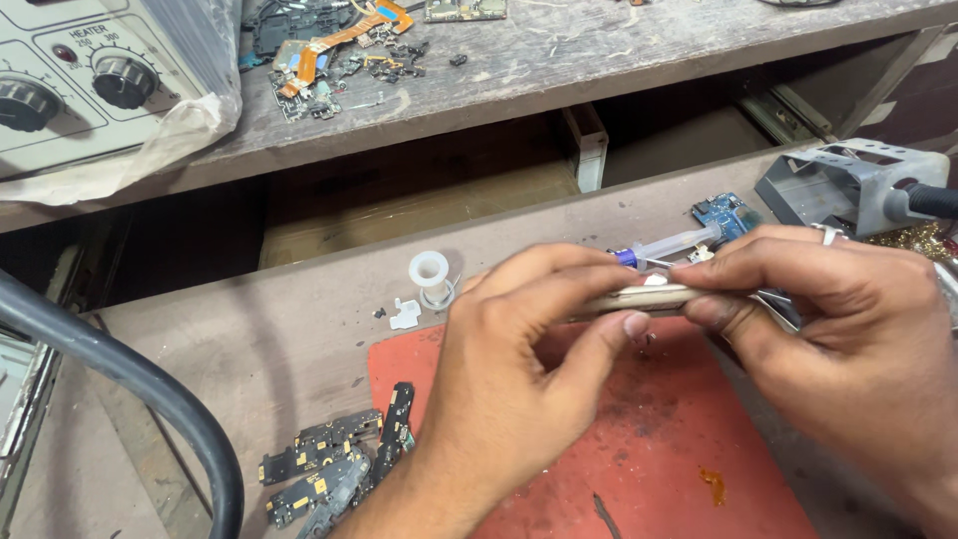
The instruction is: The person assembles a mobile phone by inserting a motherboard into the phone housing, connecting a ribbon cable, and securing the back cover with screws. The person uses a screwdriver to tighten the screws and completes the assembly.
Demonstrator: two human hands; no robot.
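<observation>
My left hand (519, 359) and my right hand (828, 329) both grip a thin, flat, beige-gold device (639, 297), seen edge-on and held level above a red work mat (639, 449). Left fingers pinch its left end, and the right thumb and fingers hold its right end. A ring sits on a right-hand finger. Behind the hands lies a clear syringe (671, 245) with a blue plunger, next to a small blue circuit board (726, 213).
Several small black circuit boards (334, 464) lie left of the mat. A white spool (430, 271) and white bits sit behind it. A grey metal tool stand (843, 180) is at right, a thick black hose (150, 399) at left, and a dial-fronted station (90, 80) with flex-cable scraps (334, 50) on the upper shelf.
</observation>
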